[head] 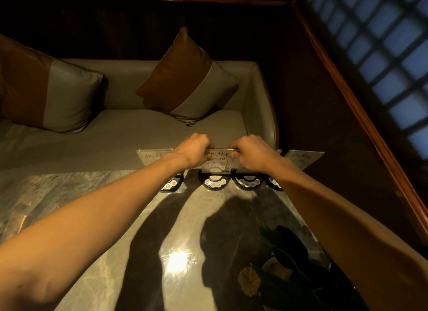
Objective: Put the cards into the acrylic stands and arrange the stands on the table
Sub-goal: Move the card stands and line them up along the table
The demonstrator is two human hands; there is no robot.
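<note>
Both arms extend from the bottom corners of the frame toward its centre; the left hand (195,149) and the right hand (251,152) meet at the far edge of the glossy marbled counter (97,194). Each hand is closed in a pinch on the top edge of the middle acrylic stand (217,164); left grip at its upper left corner, right grip at its upper right corner, fingers curled tight with no gap visible. A card (220,156) with dark handwritten characters and the marking "10" shows through the clear face; whether the fingers hold the card, the stand, or both cannot be determined.

The stand is upright, just above centre of the frame. A second stand (152,157) is just left of it, partly behind the left wrist; a third stand (303,159) is at right, beyond the right wrist (both carry similar lettering, too blurred to read).

Below the stands, four round black call-button units (215,183) lie in a row on the counter. A plant with dark leaves (291,248) occupies the lower right of the frame. A beige sofa (139,130) with two brown-and-grey cushions (185,79) fills the upper left.
</note>
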